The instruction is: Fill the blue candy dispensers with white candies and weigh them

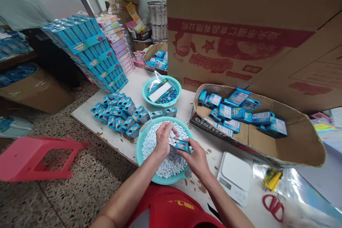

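My left hand [162,139] is cupped round several small white candies [173,138] at the end of a blue candy box [182,145]. That box lies tilted in my right hand [197,157], fingers on one side and thumb on the other. Both hands are over a turquoise basin [141,164] filled with loose white candies [168,169]. To the left of the basin stand many small blue boxes [117,110] in a cluster, with two more blue boxes [163,112] just behind its rim.
A cut-down carton [267,144] of blue boxes lies right, before a tall cardboard box [235,42]. Behind are a second turquoise basin [145,94] and stacked display boxes [93,57]. A white scale [235,174] and red scissors [273,207] lie right; a red stool [34,160] stands left.
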### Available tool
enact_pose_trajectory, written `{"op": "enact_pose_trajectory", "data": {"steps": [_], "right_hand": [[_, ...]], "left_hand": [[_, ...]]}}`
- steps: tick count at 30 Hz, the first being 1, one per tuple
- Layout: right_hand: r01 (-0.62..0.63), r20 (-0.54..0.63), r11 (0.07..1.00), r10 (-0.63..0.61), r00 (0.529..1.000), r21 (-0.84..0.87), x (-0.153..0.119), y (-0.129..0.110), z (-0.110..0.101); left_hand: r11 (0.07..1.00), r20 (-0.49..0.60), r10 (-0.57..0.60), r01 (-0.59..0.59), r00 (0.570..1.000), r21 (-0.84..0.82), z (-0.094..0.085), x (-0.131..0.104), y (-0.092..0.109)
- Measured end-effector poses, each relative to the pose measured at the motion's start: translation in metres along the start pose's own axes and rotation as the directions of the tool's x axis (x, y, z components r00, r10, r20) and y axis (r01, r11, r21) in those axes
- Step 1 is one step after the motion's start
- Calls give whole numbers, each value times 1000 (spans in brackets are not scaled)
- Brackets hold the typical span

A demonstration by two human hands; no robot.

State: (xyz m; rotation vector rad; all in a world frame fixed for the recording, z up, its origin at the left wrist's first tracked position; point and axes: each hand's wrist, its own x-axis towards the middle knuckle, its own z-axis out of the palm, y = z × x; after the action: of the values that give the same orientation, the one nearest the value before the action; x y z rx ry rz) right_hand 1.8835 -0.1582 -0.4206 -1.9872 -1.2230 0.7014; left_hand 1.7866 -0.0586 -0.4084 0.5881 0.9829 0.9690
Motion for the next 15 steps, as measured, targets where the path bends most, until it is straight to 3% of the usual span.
{"op": "enact_pose_trajectory", "data": {"steps": [5, 9, 15], "right_hand": [[18, -14, 1000, -18, 1000, 24, 1, -5, -3], [-32, 7, 999, 32, 999, 16, 3, -5, -3], [-37, -15, 999, 37, 999, 22, 7, -6, -2]], "left_hand": [[995, -18, 96, -96, 995, 10, 4, 2, 1], [999, -21, 21, -20, 1000, 30, 5, 7, -2], [999, -4, 38, -38, 999, 34, 5, 7, -2]]}}
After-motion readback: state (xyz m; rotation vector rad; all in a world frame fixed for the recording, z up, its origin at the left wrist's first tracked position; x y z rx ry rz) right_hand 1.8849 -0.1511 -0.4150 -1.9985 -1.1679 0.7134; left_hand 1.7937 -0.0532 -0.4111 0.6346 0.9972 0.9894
